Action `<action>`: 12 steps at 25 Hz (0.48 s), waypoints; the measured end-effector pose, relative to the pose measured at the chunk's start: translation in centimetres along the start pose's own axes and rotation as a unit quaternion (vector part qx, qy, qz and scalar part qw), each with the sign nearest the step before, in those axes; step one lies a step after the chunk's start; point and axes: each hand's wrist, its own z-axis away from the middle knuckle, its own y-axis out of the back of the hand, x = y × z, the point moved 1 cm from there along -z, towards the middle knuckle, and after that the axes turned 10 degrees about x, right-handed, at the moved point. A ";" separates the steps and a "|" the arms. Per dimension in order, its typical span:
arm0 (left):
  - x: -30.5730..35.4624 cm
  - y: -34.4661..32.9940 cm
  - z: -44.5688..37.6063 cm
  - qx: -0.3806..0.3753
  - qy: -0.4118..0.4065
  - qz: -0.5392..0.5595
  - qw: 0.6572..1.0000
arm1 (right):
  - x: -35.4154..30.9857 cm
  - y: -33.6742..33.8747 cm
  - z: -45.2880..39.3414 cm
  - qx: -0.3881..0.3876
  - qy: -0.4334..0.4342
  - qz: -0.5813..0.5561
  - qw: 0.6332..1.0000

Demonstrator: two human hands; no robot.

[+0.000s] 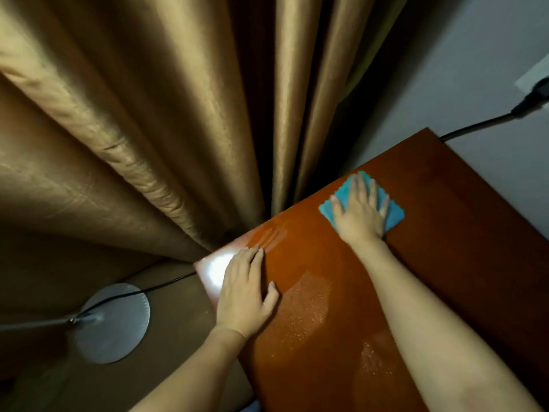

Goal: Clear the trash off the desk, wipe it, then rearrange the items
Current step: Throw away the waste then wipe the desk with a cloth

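A reddish-brown wooden desk (445,263) runs from the lower middle up to the right, with wet streaks and droplets shining on it. My right hand (359,212) lies flat with spread fingers on a folded blue cloth (393,214) and presses it onto the desk near the far edge. My left hand (245,289) rests flat on the desk's left corner, fingers straight, beside a bright glare spot. No trash or other items show on the visible part of the desk.
Tan curtains (148,129) hang behind and left of the desk. A round grey lamp base (111,322) with a black cable (166,285) stands on the floor at lower left. Another black cable (481,126) with a plug runs along the white wall at upper right.
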 end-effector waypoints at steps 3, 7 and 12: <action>-0.2 0.0 -0.2 0.006 0.015 0.030 0.999 | -7.7 -0.9 2.7 -0.021 0.165 -0.022 0.986; -0.5 0.2 0.1 0.010 0.049 0.085 0.995 | -5.5 -0.7 8.5 -0.013 0.308 0.003 0.951; -1.1 1.1 -0.1 -0.004 0.039 0.122 0.992 | 1.7 0.2 6.0 0.019 0.053 0.009 0.998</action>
